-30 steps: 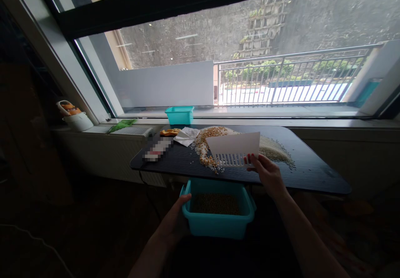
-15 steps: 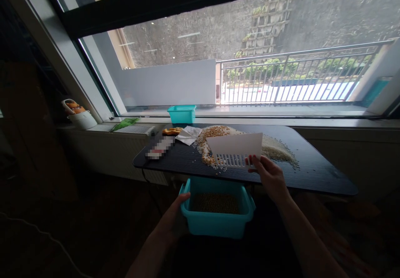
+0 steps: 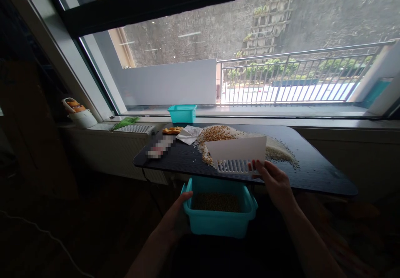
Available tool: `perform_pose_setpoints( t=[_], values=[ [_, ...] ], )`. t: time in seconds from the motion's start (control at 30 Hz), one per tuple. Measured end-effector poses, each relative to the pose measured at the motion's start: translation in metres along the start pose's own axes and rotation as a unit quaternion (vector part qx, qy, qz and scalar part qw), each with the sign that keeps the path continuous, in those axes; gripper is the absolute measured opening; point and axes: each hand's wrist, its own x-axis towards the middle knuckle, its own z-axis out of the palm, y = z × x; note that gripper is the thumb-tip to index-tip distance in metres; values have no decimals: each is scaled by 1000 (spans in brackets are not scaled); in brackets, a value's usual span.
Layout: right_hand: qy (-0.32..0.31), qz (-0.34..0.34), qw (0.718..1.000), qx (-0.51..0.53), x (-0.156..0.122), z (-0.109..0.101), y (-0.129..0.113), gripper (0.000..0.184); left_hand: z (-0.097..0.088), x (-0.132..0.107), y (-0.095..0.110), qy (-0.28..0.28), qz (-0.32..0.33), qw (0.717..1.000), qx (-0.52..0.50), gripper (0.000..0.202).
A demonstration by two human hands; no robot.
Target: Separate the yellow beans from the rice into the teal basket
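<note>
My left hand [image 3: 176, 217] is closed on the left side of a teal plastic bin [image 3: 218, 224], thumb over the rim, the other fingers hidden. Small brownish grains [image 3: 217, 203] cover the bin's bottom; their kind is too dark to make out. My right hand [image 3: 276, 183] pinches the lower right corner of a flat white slotted sheet [image 3: 236, 148], which has a row of slots along its lower edge. The sheet is held up near the table's front edge. Behind it lie yellow-brown kernels [image 3: 220, 133] and whitish, rice-like grains [image 3: 278, 151] in a spread-out heap.
On the dark table [image 3: 315, 167] there are also a crumpled white paper [image 3: 189, 135], a yellow-orange item [image 3: 173, 131] and a blurred-out packet [image 3: 161, 147]. A second teal bin [image 3: 182, 113] stands at the back by the window. A radiator [image 3: 125, 149] is at the left.
My right hand has moved the slotted sheet slightly right and down, towards me. The bin in my left hand has shifted a touch to the right.
</note>
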Motion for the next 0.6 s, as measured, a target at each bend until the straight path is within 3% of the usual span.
perform_pose_setpoints(
  t=[0.17,0.6],
  values=[
    [27,-25,999,-3,8,5,-3,33,10,3,-2,-15,-9,1000,11,64],
    [22,-12,1000,-2,17,16,5,34,-10,-19,19,48,26,998,-4,65]
  ],
)
